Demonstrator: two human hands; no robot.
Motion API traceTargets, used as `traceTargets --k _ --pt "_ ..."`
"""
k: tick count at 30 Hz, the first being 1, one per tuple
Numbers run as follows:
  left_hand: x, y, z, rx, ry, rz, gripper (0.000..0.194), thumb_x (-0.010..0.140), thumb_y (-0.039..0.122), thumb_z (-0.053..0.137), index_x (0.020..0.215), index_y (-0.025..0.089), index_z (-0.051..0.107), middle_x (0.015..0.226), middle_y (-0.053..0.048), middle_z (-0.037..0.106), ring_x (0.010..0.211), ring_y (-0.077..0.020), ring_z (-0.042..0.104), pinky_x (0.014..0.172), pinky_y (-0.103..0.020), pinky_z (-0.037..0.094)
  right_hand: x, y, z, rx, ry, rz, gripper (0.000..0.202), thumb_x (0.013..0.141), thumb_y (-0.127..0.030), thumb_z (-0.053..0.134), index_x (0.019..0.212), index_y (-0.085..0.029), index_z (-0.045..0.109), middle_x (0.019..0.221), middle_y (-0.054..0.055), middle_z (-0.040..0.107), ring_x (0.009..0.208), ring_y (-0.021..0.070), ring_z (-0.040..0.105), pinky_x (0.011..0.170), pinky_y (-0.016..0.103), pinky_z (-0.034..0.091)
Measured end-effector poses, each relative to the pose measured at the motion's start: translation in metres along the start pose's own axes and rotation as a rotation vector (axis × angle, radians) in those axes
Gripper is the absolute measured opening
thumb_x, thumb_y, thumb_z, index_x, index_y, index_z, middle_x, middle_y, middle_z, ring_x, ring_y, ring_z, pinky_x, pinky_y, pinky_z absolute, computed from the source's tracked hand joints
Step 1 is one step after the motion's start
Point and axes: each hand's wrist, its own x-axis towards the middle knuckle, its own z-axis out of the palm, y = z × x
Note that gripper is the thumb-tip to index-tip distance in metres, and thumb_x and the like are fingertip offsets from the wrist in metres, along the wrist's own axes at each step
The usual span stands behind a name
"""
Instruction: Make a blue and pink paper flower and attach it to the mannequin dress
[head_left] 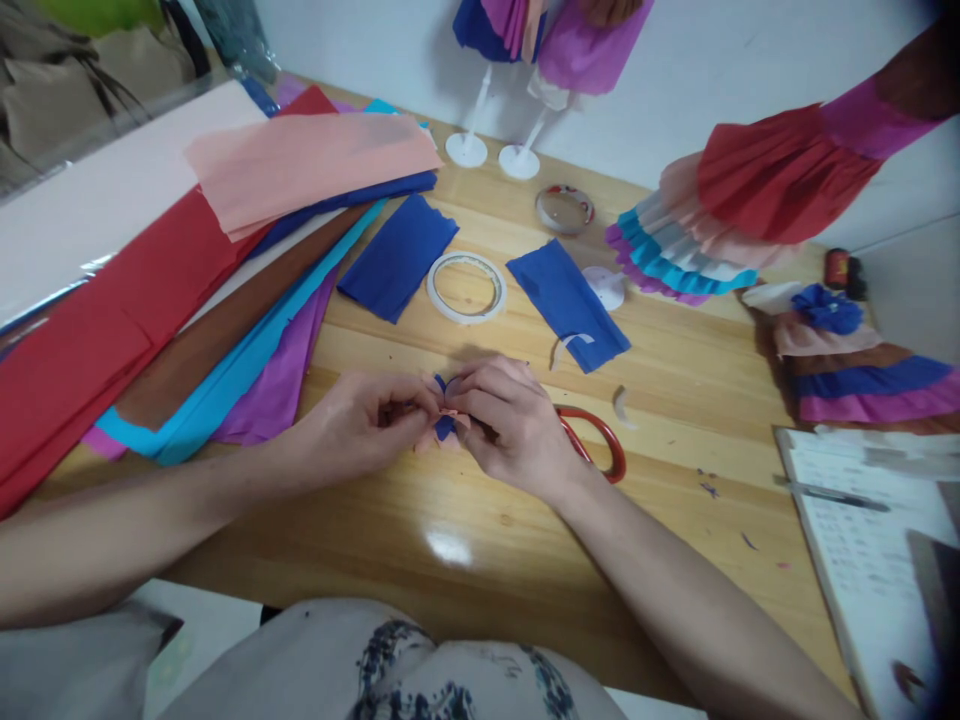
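A small paper flower [445, 428] of blue and peach crepe paper is pinched between both hands just above the wooden table. My left hand [375, 420] closes on its left side with thumb and fingertips. My right hand [510, 420] grips it from the right, its fingers bent and covering much of it. Red-handled scissors [604, 440] lie beside my right hand, partly hidden under it. Beyond the hands rest a roll of white tape [466, 288] and two blue crepe paper pieces, one left [397, 258] and one right [568, 305].
Stacked crepe paper sheets [150, 310] in several colours fill the left side. A second tape roll [565, 209] lies farther back. Ruffled paper dresses [780, 190] on white stands are at the back and right. A notebook [840, 540] with a pen [840, 494] lies right.
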Motion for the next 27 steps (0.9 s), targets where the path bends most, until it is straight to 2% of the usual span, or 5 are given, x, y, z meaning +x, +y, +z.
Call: traceTargets --k 5,12,17,21,27 --pt "0.0 0.0 0.0 -0.241 0.113 -0.132 0.02 0.084 0.02 0.051 0.089 0.013 0.069 0.078 -0.004 0.07 0.065 -0.0108 0.059 0.06 -0.022 0.048 -0.001 0.003 0.002 -0.061 0.027 -0.074 0.01 0.082 -0.012 0.057 0.082 -0.019 0.064 0.082 0.007 0.067 0.092 0.0239 0.062 0.08 0.041 0.049" --pt "0.011 -0.005 -0.011 -0.257 0.344 -0.275 0.015 0.077 0.024 0.058 0.083 0.013 0.065 0.069 -0.001 0.068 0.044 -0.0072 0.051 0.041 -0.019 0.038 -0.001 -0.001 -0.001 -0.083 0.175 -0.121 0.011 0.082 -0.011 0.06 0.087 -0.019 0.065 0.084 0.006 0.068 0.093 0.0238 0.063 0.081 0.042 0.05" --pt "0.014 -0.001 -0.017 -0.448 0.133 -0.382 0.03 0.081 0.04 0.056 0.081 0.012 0.065 0.06 -0.002 0.062 0.048 -0.0114 0.053 0.045 -0.022 0.038 0.0 -0.008 -0.009 -0.173 0.351 -0.193 0.012 0.081 -0.014 0.066 0.09 -0.022 0.065 0.085 0.004 0.071 0.094 0.0229 0.066 0.086 0.044 0.05" --pt "0.011 0.013 -0.013 -0.601 -0.128 -0.157 0.039 0.087 0.046 0.051 0.067 0.014 0.06 0.061 0.0 0.053 0.059 -0.0117 0.049 0.06 -0.025 0.04 0.004 -0.015 -0.016 -0.246 0.43 -0.239 0.011 0.079 -0.015 0.071 0.087 -0.02 0.065 0.079 0.004 0.072 0.088 0.0228 0.067 0.085 0.045 0.049" --pt "0.017 0.033 -0.006 -0.686 -0.025 -0.116 0.028 0.077 0.04 0.067 0.07 0.014 0.065 0.067 -0.001 0.056 0.066 -0.0124 0.05 0.065 -0.025 0.039 0.011 -0.024 -0.032 -0.281 0.501 -0.276 0.013 0.078 -0.011 0.07 0.086 -0.019 0.065 0.078 0.004 0.072 0.087 0.0224 0.068 0.085 0.044 0.049"
